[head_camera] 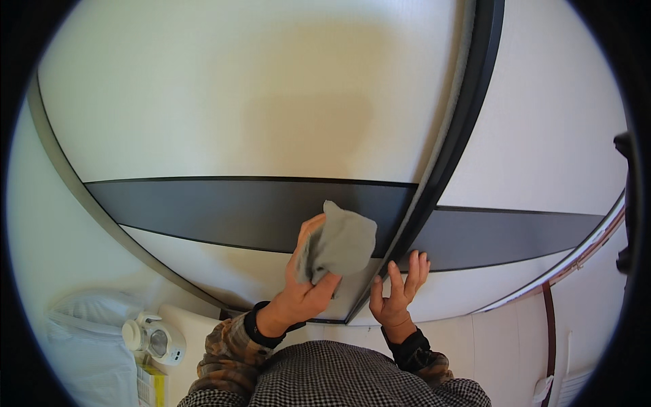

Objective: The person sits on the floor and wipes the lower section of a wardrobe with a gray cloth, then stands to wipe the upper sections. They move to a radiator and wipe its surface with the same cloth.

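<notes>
A folded grey cloth is gripped in my left hand, in front of the grey band of a white sliding wardrobe door. Whether the cloth touches the door I cannot tell. My right hand holds nothing, its fingers apart and pointing up. It is close to the dark vertical door frame and the lower part of the neighbouring door's grey band. Contact between those fingertips and the door is unclear.
At lower left, a white electric kettle with a glass body stands on a pale surface, beside a yellow-and-white box and a translucent white cover. Pale floor tiles show at lower right, with a dark brown strip beyond.
</notes>
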Available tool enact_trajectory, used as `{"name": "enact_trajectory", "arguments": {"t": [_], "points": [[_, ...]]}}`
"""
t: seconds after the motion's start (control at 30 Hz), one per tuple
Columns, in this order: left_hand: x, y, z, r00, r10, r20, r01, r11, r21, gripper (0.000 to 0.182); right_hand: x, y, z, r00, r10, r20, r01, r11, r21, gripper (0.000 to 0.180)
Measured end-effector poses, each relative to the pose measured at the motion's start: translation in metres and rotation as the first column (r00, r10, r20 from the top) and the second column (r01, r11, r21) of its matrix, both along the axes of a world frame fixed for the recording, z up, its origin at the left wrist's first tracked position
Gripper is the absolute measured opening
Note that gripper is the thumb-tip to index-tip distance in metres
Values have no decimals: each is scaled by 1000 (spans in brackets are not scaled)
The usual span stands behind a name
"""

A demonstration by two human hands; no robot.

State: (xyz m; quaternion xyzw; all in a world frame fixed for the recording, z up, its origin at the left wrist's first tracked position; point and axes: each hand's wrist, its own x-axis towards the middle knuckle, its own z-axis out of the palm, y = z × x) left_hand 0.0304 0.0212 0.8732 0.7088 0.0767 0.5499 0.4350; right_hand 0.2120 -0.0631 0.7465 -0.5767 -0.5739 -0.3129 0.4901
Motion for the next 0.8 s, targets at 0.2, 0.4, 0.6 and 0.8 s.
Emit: {"name": "enact_trajectory", "arguments": {"t": [0.2, 0.4, 0.6, 0.8], "points": [[11, -11, -29, 981, -130, 141, 180, 879, -441, 39, -12, -19, 47, 939, 326, -111, -317, 944, 93, 67], [12, -5, -40, 994, -65, -92, 43, 974, -222, 35, -24, -5, 71, 907, 411, -97, -412, 911, 4, 81], [1, 6, -43, 985, -81, -153, 71, 995, -66, 44, -28, -3, 73, 883, 448, -138, -443, 894, 70, 70], [0, -3, -45, 996, 80, -45, -75, 992, 100, 60, -25, 4, 88, 911, 410, -48, -403, 909, 108, 63]]}}
